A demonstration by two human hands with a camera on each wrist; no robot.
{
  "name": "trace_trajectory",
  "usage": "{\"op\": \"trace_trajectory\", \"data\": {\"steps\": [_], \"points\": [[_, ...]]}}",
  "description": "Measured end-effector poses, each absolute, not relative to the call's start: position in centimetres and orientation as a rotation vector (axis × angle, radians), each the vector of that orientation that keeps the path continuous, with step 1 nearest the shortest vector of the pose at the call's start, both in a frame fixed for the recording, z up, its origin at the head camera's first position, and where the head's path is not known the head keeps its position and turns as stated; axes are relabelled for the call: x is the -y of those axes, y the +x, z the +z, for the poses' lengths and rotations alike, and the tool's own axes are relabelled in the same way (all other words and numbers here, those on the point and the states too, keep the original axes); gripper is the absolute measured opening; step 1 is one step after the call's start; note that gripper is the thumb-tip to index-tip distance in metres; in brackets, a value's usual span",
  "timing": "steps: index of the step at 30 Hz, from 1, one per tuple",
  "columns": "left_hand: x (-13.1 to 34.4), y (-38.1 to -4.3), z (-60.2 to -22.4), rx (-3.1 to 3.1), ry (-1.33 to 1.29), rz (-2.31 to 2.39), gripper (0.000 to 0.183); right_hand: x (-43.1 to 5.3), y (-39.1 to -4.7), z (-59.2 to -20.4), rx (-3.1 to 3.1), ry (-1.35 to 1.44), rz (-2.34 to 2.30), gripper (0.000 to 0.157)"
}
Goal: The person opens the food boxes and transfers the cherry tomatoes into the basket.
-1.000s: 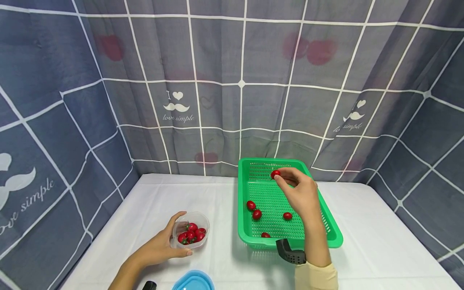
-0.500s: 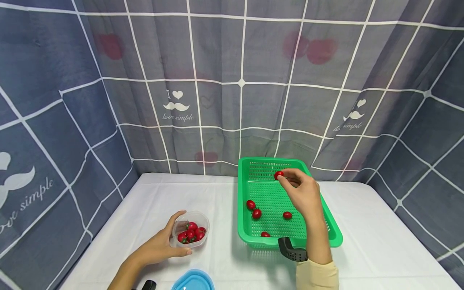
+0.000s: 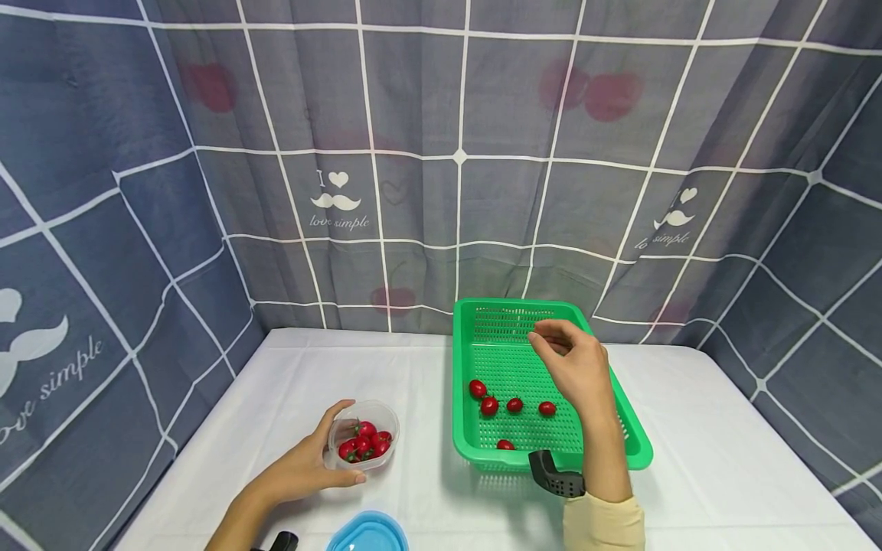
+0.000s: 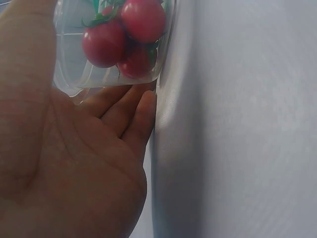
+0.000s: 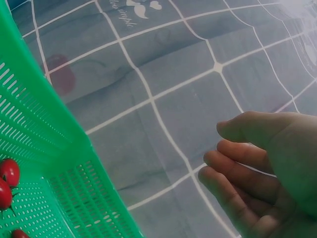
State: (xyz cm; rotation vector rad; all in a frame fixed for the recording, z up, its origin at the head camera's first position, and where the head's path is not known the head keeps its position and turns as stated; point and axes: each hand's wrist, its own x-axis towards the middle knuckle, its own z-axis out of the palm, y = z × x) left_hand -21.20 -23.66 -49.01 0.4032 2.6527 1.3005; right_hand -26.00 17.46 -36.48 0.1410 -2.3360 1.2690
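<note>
My left hand (image 3: 308, 463) grips a small clear plastic container (image 3: 391, 413), thumb on its near side and fingers round the far side. Several cherry tomatoes (image 3: 363, 445) with green stems sit inside it; the left wrist view shows these tomatoes (image 4: 143, 20) through the clear wall. Over the right part of a green plastic basket (image 3: 463, 428) hangs my right hand (image 3: 575, 367), nothing between thumb and fingers. In the right wrist view, the right hand's (image 5: 262, 173) fingers are loosely bent and apart from the thumb. Several loose cherry tomatoes (image 3: 514, 405) lie on the basket's floor.
A blue lid (image 3: 368, 533) lies at the front edge of the view, near the container. White cloth (image 3: 413, 367) covers the table. Grey checked curtains (image 3: 420, 199) hang behind it and at both sides.
The cherry tomato my right hand pinched has been let go and now lies on the basket floor among the others. The left hand and container stay put.
</note>
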Motion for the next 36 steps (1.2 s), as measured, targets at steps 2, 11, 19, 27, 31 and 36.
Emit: {"op": "trace_trajectory", "data": {"steps": [2, 11, 19, 27, 31, 36], "points": [[23.6, -21.2, -49.0, -2.654, 0.403, 1.302, 0.110, -17.4, -26.0, -36.5, 2.335, 0.140, 1.272, 0.026], [23.6, -21.2, -48.8, -2.666, 0.408, 1.302, 0.110, -16.9, -25.9, -36.2, 2.345, 0.153, 1.287, 0.025], [23.6, -21.2, -48.9, -2.656, 0.406, 1.312, 0.111, -15.6, -25.7, -36.1, 2.383, 0.181, 1.269, 0.025], [23.7, -21.2, -49.0, -2.656, 0.416, 1.316, 0.109, -13.8, -25.6, -36.2, 2.347, 0.280, 1.314, 0.024], [23.7, -21.2, -49.1, -2.659, 0.406, 1.307, 0.109, -12.7, -25.5, -36.3, 2.351, 0.333, 1.326, 0.024], [23.8, -21.2, -49.1, -2.670, 0.411, 1.293, 0.108, -11.4, -25.5, -36.5, 2.362, 0.387, 1.324, 0.025]]}}
